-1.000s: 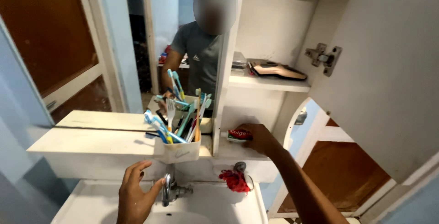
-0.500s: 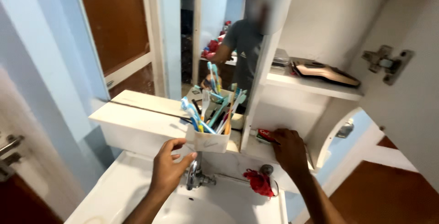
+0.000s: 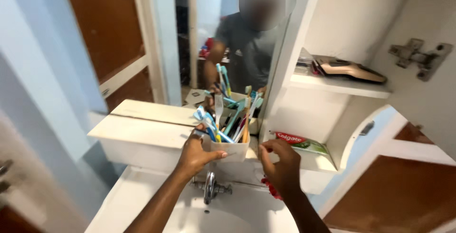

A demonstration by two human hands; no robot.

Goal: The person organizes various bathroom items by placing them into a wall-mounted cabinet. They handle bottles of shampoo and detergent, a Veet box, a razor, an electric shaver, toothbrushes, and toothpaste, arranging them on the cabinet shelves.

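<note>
Just below the middle of the frame, the left hand has its fingers clamped on the white rectangular plastic holder of upright toothbrushes on the white ledge, while the right hand, fingers loosely apart, hovers just to its right.

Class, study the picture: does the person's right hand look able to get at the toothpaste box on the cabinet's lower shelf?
Probably yes. The right hand hovers open just left of the toothpaste box, which lies at the open shelf's front with nothing between them.
</note>
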